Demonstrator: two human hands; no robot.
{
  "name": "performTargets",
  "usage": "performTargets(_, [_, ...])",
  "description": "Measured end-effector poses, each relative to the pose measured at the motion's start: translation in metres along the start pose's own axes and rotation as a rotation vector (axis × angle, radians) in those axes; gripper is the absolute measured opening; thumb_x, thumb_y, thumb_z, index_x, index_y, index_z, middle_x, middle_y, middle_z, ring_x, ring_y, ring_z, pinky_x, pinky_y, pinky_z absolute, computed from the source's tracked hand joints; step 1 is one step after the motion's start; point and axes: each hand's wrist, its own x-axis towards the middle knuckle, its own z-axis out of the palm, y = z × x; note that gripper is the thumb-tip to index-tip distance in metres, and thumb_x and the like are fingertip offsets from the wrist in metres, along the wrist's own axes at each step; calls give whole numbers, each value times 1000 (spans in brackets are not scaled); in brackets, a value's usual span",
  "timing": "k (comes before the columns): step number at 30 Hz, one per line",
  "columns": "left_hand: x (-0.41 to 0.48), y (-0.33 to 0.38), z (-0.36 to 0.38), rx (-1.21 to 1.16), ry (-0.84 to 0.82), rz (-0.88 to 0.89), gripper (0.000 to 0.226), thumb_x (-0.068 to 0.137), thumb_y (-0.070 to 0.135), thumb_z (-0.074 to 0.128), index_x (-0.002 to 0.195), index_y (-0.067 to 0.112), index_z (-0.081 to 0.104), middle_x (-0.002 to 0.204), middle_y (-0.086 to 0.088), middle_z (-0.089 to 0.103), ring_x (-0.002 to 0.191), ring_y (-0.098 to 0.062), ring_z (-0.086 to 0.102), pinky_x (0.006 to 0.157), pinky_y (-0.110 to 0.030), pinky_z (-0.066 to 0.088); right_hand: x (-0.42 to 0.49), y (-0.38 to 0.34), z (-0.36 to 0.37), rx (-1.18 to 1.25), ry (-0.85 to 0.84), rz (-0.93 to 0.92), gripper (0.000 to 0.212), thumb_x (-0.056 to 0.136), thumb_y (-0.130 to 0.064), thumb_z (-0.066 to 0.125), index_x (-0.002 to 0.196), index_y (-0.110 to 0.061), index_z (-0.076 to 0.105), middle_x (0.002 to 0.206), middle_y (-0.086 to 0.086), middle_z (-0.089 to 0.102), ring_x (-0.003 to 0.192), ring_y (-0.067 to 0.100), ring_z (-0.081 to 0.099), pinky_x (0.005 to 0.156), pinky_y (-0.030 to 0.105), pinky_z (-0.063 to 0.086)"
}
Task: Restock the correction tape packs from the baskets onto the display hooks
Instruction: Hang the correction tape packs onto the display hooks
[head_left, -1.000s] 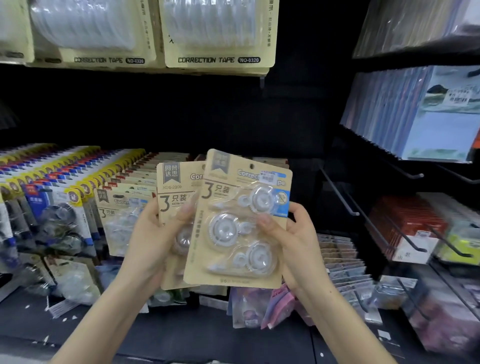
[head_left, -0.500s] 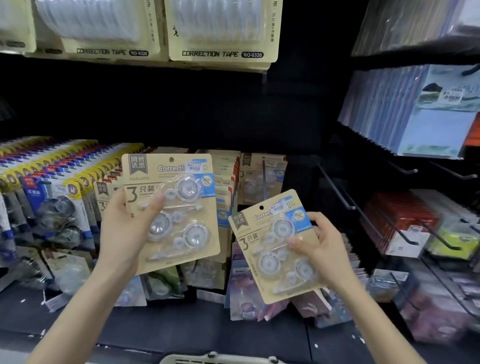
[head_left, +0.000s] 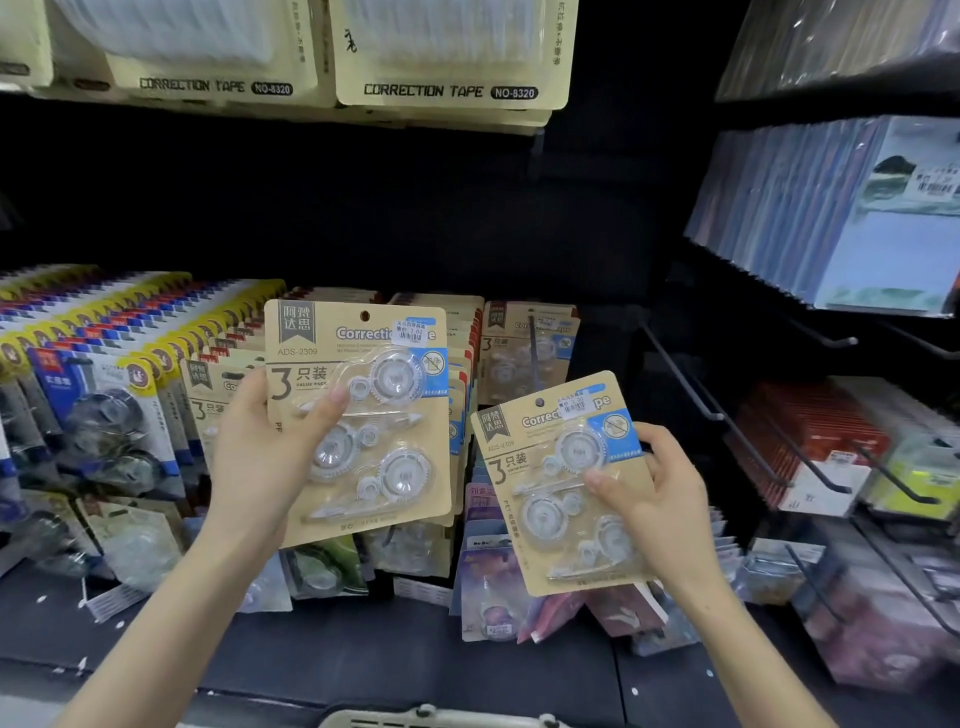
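Left hand pinches upright pack, hole above thumb; right hand pinches tilted pack, top leftward. Fingers behind packs hidden.

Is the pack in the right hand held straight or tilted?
Tilted: the lower pack, gripped by the right hand, has its top edge rising rightward; the upper pack in the left hand sits nearly straight.

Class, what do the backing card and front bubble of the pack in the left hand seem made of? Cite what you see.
Backing card: probably matt tan cardboard, printed, with a punched hole. Front bubble: likely clear glossy plastic; wheels show through.
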Motion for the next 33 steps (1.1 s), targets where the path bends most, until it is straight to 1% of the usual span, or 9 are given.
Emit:
performTargets(3, [3,-1,3,0,5,14,31,87,21,71,115,14,58,109,7,70,103,-6,65,92,-27,49,7,6,5,39,-24,52,37,81,-7,77,103,-31,58,96,-3,75,89,17,72,82,48,58])
performTargets(6, [5,-2,6,10,8,19,34,88,22,70,114,6,56,90,1,66,85,-7,62,90,-23,48,19,14,10,203,-64,151,27,88,-11,70,109,-23,60,92,6,76,87,26,73,80,46,58])
performTargets(9, [10,-5,8,19,-4,13,36,86,26,71,117,13,59,109,5,69,105,-11,64,96,-32,48,38,26,19,390,-63,280,24,93,-16,63,117,-15,60,93,12,75,92,32,72,80,47,57])
performTargets(11, [14,-7,9,17,-8,10,40,84,30,72,120,17,60,117,4,69,111,-14,64,97,-35,49,53,34,27,460,-45,326,23,94,-16,61,117,-11,61,94,9,76,89,27,73,74,42,58])
performTargets(16, [25,-6,19,-25,-11,6,38,81,32,71,117,23,62,115,8,70,107,-8,66,91,-27,49,103,51,48,426,23,310,22,95,-18,64,116,-14,58,105,6,74,97,24,71,84,46,58])
performTargets(22, [47,-5,28,-45,-10,24,36,87,24,70,121,17,60,114,7,71,105,-8,67,89,-26,50,158,58,74,405,132,335,24,96,-16,63,118,-12,54,104,1,68,83,7,64,53,11,49])
performTargets(25, [56,-6,33,-62,-22,28,33,84,27,70,115,20,62,112,6,72,103,-9,68,86,-26,50,176,64,83,403,165,370,23,96,-17,63,117,-13,55,106,3,68,83,9,65,56,16,50])
performTargets(28, [60,-8,37,-103,-41,29,30,77,30,71,106,25,63,108,4,73,102,-11,69,84,-27,50,189,70,86,416,185,410,20,96,-16,62,115,-16,55,106,5,70,92,17,68,72,28,56])
performTargets(33, [59,-10,38,-114,-55,32,33,76,31,71,107,23,64,110,2,73,104,-15,69,89,-33,51,193,72,84,363,164,407,23,98,-19,60,119,-13,54,100,-2,67,79,8,65,54,18,50])
